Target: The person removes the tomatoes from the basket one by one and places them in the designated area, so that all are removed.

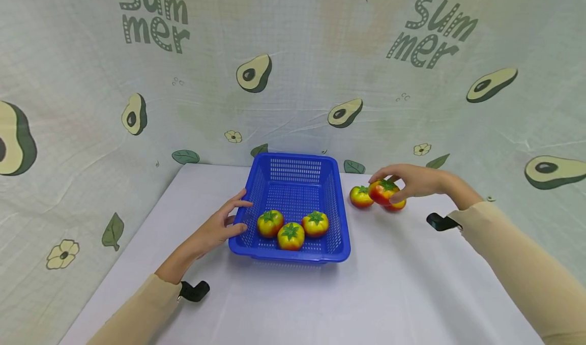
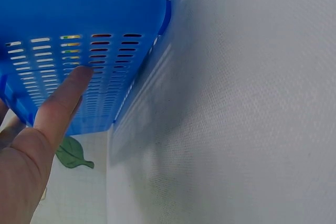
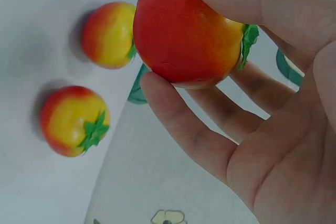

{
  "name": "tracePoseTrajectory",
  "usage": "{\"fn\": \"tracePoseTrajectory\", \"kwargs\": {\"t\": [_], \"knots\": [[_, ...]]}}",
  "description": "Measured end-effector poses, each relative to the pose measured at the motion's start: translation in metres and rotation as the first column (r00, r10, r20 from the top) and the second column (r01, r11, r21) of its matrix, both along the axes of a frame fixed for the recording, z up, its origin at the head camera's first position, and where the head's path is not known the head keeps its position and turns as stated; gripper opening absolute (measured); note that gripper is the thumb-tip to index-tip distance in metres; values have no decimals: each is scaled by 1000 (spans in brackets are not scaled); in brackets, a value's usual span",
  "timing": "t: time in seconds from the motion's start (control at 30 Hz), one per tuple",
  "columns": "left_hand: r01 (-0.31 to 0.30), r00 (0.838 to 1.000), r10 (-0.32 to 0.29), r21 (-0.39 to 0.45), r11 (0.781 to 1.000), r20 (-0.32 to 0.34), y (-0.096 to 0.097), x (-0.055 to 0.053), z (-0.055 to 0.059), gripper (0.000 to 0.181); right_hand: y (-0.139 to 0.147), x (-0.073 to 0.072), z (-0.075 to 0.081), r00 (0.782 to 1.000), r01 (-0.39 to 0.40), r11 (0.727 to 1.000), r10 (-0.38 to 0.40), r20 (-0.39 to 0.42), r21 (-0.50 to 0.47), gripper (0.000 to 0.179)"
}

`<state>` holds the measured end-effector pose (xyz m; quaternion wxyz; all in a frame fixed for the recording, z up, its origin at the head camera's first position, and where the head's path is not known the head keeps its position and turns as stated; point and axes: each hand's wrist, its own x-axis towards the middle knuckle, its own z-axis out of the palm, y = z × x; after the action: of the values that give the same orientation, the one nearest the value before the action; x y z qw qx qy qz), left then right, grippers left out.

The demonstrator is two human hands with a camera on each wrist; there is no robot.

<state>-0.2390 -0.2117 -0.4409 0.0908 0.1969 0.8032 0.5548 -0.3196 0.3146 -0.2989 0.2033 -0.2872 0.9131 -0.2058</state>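
Note:
My right hand (image 1: pixel 407 179) holds a red and yellow tomato (image 3: pixel 178 35) between thumb and fingers, lifted above the table right of the basket. Its green leafy top faces the palm in the right wrist view. Below and behind it are two more tomatoes, one to the left (image 1: pixel 360 197) and one partly hidden by the held one (image 1: pixel 397 205). My left hand (image 1: pixel 220 228) grips the left rim of a blue plastic basket (image 1: pixel 341 207); in the left wrist view one finger (image 2: pixel 63 98) lies against its slotted outer wall. Three tomatoes (image 1: pixel 290 236) sit in the basket's near half.
A white cloth-covered table (image 1: pixel 293 304) lies under everything. Behind it hangs a pale curtain (image 1: pixel 297 39) printed with avocados, leaves and lettering, close to the basket's far side. Black wrist cameras jut from both beige sleeves (image 1: pixel 517 258).

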Motion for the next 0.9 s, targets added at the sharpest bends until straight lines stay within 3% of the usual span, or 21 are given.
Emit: {"fn": "tracePoseTrajectory", "kwargs": {"t": [0.57, 0.9], "knots": [[-3, 1000, 3, -2, 1000, 26, 0, 1, 1, 56, 50, 3, -15, 998, 55, 998, -56, -28, -9, 53], [-10, 1000, 10, -4, 1000, 11, 0, 0, -1, 57, 80, 1, -31, 989, 147, 989, -147, -16, 6, 56]]}}
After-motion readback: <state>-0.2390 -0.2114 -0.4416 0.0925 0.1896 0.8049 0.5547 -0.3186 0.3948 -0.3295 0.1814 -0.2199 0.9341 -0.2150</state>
